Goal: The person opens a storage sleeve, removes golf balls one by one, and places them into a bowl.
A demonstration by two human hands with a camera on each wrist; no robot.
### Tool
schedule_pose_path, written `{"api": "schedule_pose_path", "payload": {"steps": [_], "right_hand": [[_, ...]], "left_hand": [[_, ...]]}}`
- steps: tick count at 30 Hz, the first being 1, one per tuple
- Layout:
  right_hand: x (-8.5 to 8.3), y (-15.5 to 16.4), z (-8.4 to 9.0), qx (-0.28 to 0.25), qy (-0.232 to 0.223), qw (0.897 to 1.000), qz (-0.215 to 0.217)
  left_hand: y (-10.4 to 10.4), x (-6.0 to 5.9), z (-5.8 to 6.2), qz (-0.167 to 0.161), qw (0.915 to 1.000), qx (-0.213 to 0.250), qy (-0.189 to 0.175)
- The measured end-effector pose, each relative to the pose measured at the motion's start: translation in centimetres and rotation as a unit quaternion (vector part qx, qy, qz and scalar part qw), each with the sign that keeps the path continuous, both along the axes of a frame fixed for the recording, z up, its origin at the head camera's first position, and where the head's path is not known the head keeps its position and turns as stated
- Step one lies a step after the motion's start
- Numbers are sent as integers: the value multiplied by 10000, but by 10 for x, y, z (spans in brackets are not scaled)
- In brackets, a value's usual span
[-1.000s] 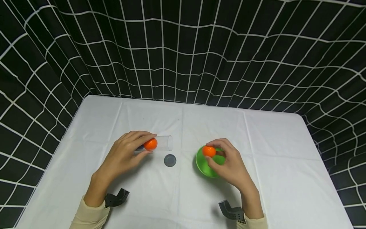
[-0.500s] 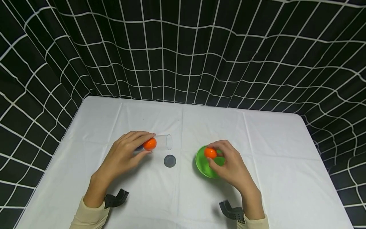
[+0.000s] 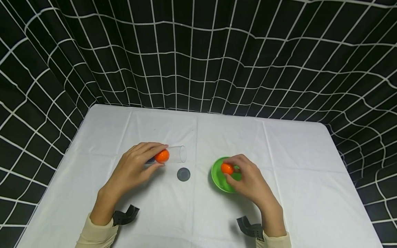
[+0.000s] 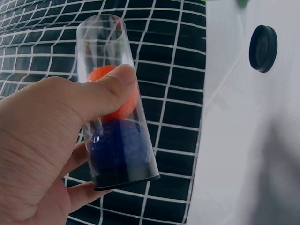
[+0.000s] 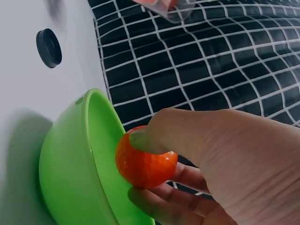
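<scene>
Orange ball (image 3: 227,168) pinched in right hand (image 3: 248,181) fingertips over the green bowl (image 3: 217,179); left hand (image 3: 133,168) grips the clear tube (image 3: 173,154), tilted, above the table

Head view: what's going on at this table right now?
A person sits at a white table. The left hand grips a clear tube lying sideways, with an orange ball and a blue ball inside. Its dark cap lies on the table beside it. The right hand pinches a second orange ball over a green bowl.
</scene>
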State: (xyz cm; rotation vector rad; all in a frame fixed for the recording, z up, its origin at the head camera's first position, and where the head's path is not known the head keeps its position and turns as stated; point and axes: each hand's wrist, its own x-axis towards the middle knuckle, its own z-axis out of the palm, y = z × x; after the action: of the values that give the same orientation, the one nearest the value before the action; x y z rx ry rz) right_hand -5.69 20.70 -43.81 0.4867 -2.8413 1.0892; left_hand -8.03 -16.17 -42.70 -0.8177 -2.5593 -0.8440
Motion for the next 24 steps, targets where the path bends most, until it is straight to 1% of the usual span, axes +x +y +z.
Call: {"api": "schedule_pose_path", "payload": {"steps": [4,9,13,19,24], "right_hand": [[0,0,-2,55,14,10000,44],[1,0,0,229,110,9996,-96],[1,1,3,112,276,9994,-166],[0,-3,4,-48,473,9988,-119],[1,-6,3,-221,626,9977,-121]], "left_hand": [[0,1,0,-2,10000,15,-16],[1,1,0,-19,10000,33,-17],[1,1,1,-17,10000,32,-67],[2,2,2,-20,9999,-30,-138],[4,3,3,-61,9999,-3,-115]]}}
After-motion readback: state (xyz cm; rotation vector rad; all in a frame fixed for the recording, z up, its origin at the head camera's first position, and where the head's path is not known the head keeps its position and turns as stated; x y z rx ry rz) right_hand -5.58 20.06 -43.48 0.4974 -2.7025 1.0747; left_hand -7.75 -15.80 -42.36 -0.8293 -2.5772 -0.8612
